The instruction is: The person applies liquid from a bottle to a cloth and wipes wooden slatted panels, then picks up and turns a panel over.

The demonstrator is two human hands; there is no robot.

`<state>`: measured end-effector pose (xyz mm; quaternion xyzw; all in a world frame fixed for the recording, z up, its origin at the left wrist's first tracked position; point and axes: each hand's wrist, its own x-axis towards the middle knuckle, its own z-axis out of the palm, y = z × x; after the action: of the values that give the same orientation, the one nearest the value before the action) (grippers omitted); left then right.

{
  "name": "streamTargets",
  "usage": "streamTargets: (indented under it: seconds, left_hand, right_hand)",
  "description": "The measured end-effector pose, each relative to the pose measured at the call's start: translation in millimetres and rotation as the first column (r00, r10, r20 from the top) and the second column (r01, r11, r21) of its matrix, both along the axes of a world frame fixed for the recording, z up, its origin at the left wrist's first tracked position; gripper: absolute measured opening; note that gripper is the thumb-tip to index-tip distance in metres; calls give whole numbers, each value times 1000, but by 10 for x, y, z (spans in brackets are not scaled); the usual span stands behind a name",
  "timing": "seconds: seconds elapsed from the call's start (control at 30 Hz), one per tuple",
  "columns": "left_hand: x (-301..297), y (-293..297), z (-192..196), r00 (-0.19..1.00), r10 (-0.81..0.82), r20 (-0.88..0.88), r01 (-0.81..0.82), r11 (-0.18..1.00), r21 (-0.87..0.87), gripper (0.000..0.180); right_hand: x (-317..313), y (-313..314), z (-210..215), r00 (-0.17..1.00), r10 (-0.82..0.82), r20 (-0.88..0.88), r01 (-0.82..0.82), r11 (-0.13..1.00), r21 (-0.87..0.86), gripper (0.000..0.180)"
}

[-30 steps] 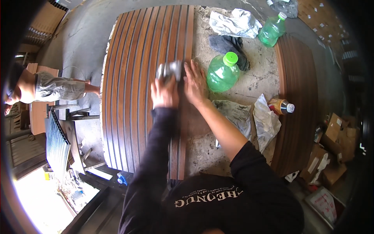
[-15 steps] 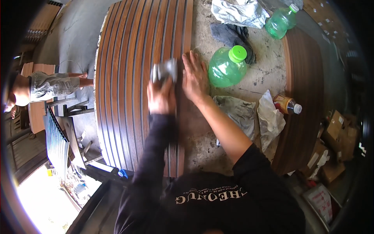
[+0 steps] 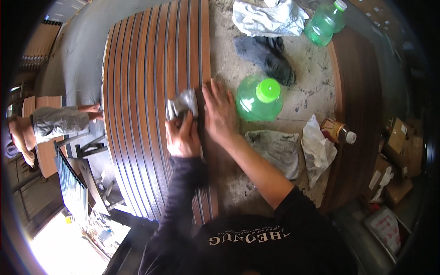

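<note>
A brown wood-grain slatted panel (image 3: 142,91) with dark grooves lies on a dusty grey work surface (image 3: 311,82). My left hand (image 3: 182,137) is closed on a crumpled grey rag (image 3: 182,103) and presses it against the slats near the panel's right edge. My right hand (image 3: 221,112) lies flat, fingers spread, on that right edge beside the rag. A green plastic bottle with a green cap (image 3: 259,97) stands just right of my right hand.
A second green bottle (image 3: 324,23), a white cloth (image 3: 268,18), a dark cloth (image 3: 268,55), a grey rag (image 3: 277,149), white paper (image 3: 316,149) and a small brown bottle (image 3: 337,130) lie around. Another brown panel (image 3: 362,114) sits at right. A person (image 3: 50,126) stands left. Cardboard boxes (image 3: 398,151) at far right.
The view has shifted so the panel and bottles sit lower and larger. My left hand has slid the rag a little along the slats; my right hand stays flat beside it.
</note>
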<state>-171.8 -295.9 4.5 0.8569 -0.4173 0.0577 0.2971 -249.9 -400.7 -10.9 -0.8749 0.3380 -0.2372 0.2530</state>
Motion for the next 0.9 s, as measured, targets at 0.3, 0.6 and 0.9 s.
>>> streamTargets:
  seconds: [0.3, 0.6, 0.9]
  left_hand:
    - [1551, -2652, 21, 995, -47, 88, 52, 997, -51, 22]
    - [1467, -2519, -187, 993, -37, 112, 41, 998, -39, 20]
    - [68, 120, 226, 993, -108, 37, 108, 994, 4, 28]
  right_hand:
    - [5, -45, 176, 999, 18, -28, -18, 999, 31, 61]
    - [-86, 179, 84, 991, 14, -132, -27, 995, -97, 57]
    - [86, -35, 130, 965, -52, 257, 79, 992, -95, 55]
